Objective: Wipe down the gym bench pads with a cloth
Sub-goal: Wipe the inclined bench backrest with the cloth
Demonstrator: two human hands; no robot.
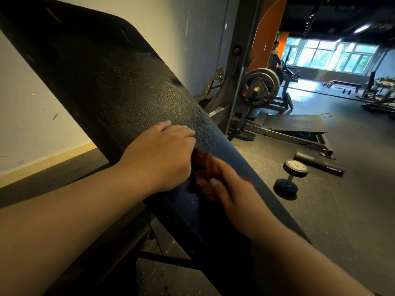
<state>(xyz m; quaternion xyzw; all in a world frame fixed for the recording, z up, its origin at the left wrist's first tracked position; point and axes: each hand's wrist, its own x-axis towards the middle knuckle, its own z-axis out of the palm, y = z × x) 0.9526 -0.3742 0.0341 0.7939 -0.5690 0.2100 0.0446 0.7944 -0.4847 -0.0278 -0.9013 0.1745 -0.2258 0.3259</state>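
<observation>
Left hand [162, 150] flat on inclined pad [119, 86], fingers relaxed, likely bracing it. Right hand [224, 186], blurred, grips red cloth [202, 162] against pad's lower right edge, probably wiping. Hands nearly touching.

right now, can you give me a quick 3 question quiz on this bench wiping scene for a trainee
1. True or false: the left hand rests on the bench pad.
2. Which hand holds the dark red cloth? A) left B) right C) neither
3. Fill in: on the floor to the right of the pad, a ____ lies near a black cylinder.

Key:
1. True.
2. B, the right hand, which is blurred.
3. dumbbell.
</observation>
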